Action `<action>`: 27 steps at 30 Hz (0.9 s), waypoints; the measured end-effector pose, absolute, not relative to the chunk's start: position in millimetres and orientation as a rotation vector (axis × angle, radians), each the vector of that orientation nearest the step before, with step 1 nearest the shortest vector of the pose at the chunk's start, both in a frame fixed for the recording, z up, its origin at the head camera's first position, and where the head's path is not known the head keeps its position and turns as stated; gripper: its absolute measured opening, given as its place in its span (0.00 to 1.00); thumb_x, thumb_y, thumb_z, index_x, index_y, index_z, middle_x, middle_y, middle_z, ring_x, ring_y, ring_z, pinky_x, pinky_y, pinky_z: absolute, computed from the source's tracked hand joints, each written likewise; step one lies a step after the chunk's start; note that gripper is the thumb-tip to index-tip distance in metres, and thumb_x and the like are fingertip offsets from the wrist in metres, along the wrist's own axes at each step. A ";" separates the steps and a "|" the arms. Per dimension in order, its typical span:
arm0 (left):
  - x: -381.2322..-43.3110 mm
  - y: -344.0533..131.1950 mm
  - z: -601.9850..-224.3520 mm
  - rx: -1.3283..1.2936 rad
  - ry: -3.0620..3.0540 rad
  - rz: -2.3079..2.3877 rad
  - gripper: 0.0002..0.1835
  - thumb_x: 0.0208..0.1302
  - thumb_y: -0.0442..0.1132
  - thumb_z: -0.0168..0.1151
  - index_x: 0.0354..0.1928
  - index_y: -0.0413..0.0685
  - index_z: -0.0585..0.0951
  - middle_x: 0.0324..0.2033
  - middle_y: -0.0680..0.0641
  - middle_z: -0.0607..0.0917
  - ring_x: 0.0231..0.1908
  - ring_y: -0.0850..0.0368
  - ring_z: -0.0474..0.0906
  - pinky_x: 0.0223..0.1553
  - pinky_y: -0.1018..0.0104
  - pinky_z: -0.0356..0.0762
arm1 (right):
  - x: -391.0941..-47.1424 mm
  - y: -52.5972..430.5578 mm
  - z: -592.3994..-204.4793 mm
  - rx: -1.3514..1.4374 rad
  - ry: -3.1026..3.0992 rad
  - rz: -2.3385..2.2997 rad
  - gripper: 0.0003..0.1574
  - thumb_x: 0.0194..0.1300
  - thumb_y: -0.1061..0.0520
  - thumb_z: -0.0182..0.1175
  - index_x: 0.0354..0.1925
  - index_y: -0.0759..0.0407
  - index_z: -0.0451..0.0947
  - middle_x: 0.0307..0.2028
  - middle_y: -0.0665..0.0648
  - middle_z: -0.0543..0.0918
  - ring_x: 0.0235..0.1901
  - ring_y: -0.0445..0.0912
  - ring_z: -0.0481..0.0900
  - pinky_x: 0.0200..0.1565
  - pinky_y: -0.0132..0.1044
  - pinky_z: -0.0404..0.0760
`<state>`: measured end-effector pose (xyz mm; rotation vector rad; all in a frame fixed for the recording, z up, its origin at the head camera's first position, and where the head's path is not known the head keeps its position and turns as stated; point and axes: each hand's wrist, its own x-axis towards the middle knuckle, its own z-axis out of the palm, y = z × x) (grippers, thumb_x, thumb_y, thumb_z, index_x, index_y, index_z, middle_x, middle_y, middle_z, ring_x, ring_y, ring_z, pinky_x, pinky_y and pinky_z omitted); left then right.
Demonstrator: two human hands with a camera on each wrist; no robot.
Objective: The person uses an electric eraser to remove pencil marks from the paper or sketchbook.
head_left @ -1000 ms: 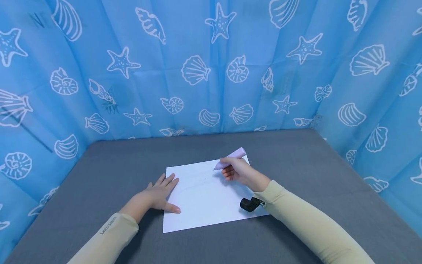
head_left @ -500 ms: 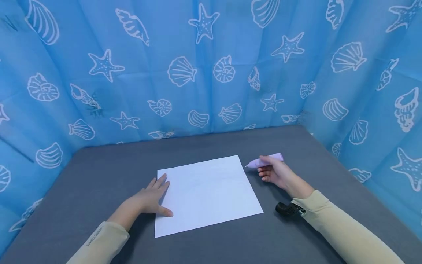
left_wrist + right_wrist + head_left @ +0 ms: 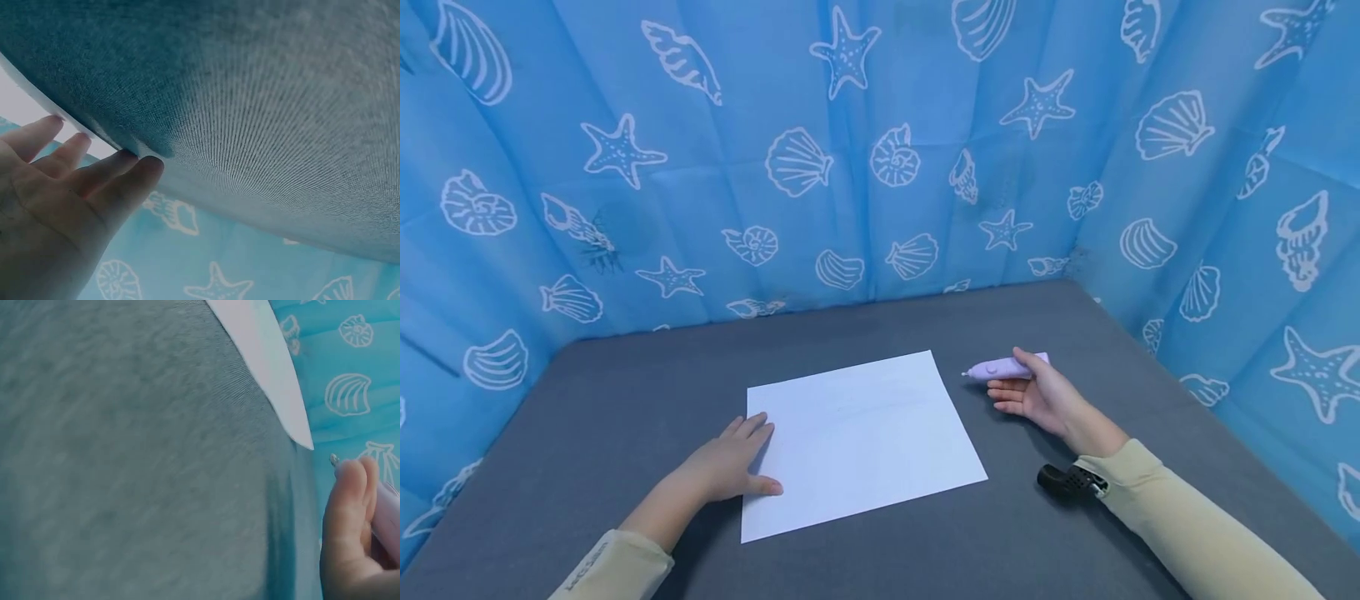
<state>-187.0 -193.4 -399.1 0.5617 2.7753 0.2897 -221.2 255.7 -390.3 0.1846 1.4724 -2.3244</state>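
My right hand (image 3: 1037,396) holds a thick lilac pen-shaped device (image 3: 1000,368) to the right of the paper. It has a button on its side and a narrow metal tip, which points left. In the right wrist view, fingers (image 3: 347,506) hide much of its lilac body (image 3: 389,515). A white sheet of paper (image 3: 857,450) lies flat, slightly turned. Over its left edge my left hand (image 3: 726,462) rests with spread fingers, the thumb on the sheet. The left wrist view shows these fingertips (image 3: 150,165) near the paper's edge (image 3: 28,94).
Grey cloth covers the table (image 3: 850,567). A blue curtain (image 3: 715,167) printed with shells and starfish encloses the back and sides. A black wrist camera (image 3: 1067,482) hangs under the right sleeve.
My right hand has moved from over the paper to its right with the lilac device, and its fingers have loosened slightly. My left hand stays at the left edge. The head view has shifted.
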 end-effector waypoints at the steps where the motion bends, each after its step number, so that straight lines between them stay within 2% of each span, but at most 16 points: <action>1: -185.9 -194.0 -399.3 0.562 2.778 0.290 0.54 0.50 0.64 0.69 0.69 0.34 0.64 0.70 0.32 0.59 0.69 0.27 0.50 0.61 0.32 0.57 | -221.8 254.6 -390.1 0.168 1.449 -2.329 0.23 0.78 0.45 0.42 0.50 0.65 0.59 0.33 0.61 0.82 0.33 0.48 0.84 0.38 0.40 0.83; 5: -182.3 -197.5 -399.6 0.550 2.778 0.294 0.53 0.51 0.65 0.68 0.69 0.33 0.64 0.70 0.32 0.60 0.69 0.28 0.51 0.61 0.33 0.57 | -223.8 249.7 -389.6 0.120 1.463 -2.306 0.23 0.78 0.45 0.42 0.52 0.64 0.61 0.35 0.61 0.82 0.34 0.48 0.83 0.39 0.41 0.82; 10: -179.0 -205.0 -398.8 0.508 2.771 0.317 0.51 0.53 0.65 0.66 0.69 0.35 0.65 0.69 0.32 0.62 0.68 0.29 0.53 0.61 0.33 0.58 | -226.3 244.3 -389.4 0.236 1.666 -2.268 0.28 0.76 0.39 0.37 0.51 0.63 0.58 0.29 0.55 0.77 0.27 0.43 0.74 0.31 0.33 0.75; 12: -176.2 -208.6 -398.6 0.499 2.774 0.318 0.50 0.53 0.65 0.66 0.68 0.36 0.66 0.68 0.32 0.64 0.68 0.30 0.56 0.60 0.33 0.59 | -227.3 243.8 -390.0 0.324 1.734 -2.271 0.23 0.76 0.43 0.41 0.50 0.63 0.59 0.27 0.53 0.77 0.25 0.41 0.74 0.28 0.31 0.74; 14: -172.0 -212.5 -398.7 0.494 2.781 0.315 0.49 0.54 0.65 0.66 0.68 0.36 0.67 0.66 0.32 0.66 0.66 0.31 0.60 0.59 0.33 0.61 | -226.9 244.2 -391.2 0.372 1.787 -2.259 0.19 0.75 0.51 0.46 0.51 0.66 0.60 0.26 0.52 0.80 0.23 0.40 0.78 0.27 0.30 0.76; 16: -166.9 -217.1 -398.8 0.485 2.791 0.307 0.48 0.53 0.65 0.66 0.67 0.37 0.69 0.65 0.33 0.69 0.65 0.33 0.63 0.58 0.33 0.62 | -225.3 245.2 -392.7 0.399 1.882 -2.173 0.20 0.73 0.56 0.51 0.55 0.69 0.62 0.26 0.52 0.84 0.23 0.39 0.81 0.26 0.30 0.79; 18: -161.8 -221.8 -398.5 0.478 2.799 0.297 0.47 0.53 0.64 0.66 0.66 0.37 0.70 0.63 0.34 0.72 0.63 0.34 0.66 0.57 0.33 0.63 | -222.6 246.6 -394.1 0.405 2.030 -2.012 0.21 0.71 0.58 0.55 0.54 0.72 0.65 0.26 0.50 0.84 0.23 0.39 0.82 0.26 0.30 0.80; 21: -156.4 -229.8 -395.5 0.450 2.802 0.277 0.46 0.54 0.65 0.66 0.66 0.39 0.71 0.62 0.35 0.73 0.62 0.34 0.68 0.55 0.29 0.62 | -219.4 246.8 -395.1 0.357 2.283 -1.673 0.16 0.67 0.57 0.59 0.43 0.71 0.74 0.25 0.49 0.78 0.22 0.40 0.76 0.25 0.31 0.77; 23: -154.7 -235.6 -392.5 0.447 2.805 0.277 0.45 0.55 0.64 0.65 0.66 0.39 0.71 0.62 0.35 0.73 0.62 0.33 0.67 0.55 0.27 0.60 | -219.7 244.6 -394.5 0.288 2.426 -1.460 0.13 0.65 0.56 0.61 0.29 0.66 0.75 0.21 0.51 0.73 0.20 0.41 0.71 0.23 0.32 0.73; 25: -154.7 -240.6 -390.0 0.460 2.810 0.282 0.43 0.56 0.64 0.64 0.65 0.40 0.72 0.62 0.35 0.73 0.63 0.31 0.65 0.54 0.25 0.58 | -221.4 241.2 -394.2 0.186 2.535 -1.278 0.15 0.65 0.56 0.62 0.25 0.63 0.76 0.19 0.51 0.72 0.20 0.42 0.70 0.23 0.33 0.71; 27: -155.8 -243.9 -388.2 0.488 2.822 0.284 0.42 0.57 0.63 0.64 0.65 0.40 0.72 0.62 0.34 0.72 0.63 0.29 0.63 0.54 0.24 0.57 | -224.9 237.9 -394.3 0.058 2.635 -1.135 0.16 0.65 0.56 0.62 0.26 0.66 0.78 0.19 0.52 0.73 0.20 0.43 0.71 0.22 0.34 0.71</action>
